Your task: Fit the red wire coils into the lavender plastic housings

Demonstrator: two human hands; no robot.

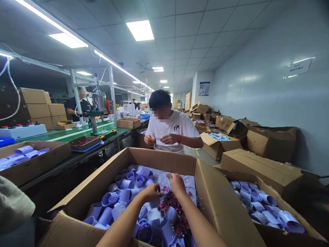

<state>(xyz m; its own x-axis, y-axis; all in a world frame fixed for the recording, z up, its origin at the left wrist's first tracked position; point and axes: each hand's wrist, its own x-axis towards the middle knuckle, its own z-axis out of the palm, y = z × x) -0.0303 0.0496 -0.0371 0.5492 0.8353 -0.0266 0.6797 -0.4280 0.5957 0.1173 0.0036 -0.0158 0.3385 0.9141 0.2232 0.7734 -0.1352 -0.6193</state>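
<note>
My left hand (pixel 151 192) and my right hand (pixel 177 183) are over a large open cardboard box (pixel 164 158) in front of me. The fingertips of both are pinched together on a small red wired part (pixel 165 189) between them. Just below lies a dark red tangle of the same wired parts (pixel 177 207). Several pale lilac plastic cups (pixel 123 195) fill the rest of the box around it.
A second open box of lilac cups (pixel 267 209) stands at the right, with closed cartons (pixel 259 168) behind it. A person in a white T-shirt (pixel 171 128) sits opposite, handling small parts. A long green workbench (pixel 77 133) with a press runs along the left.
</note>
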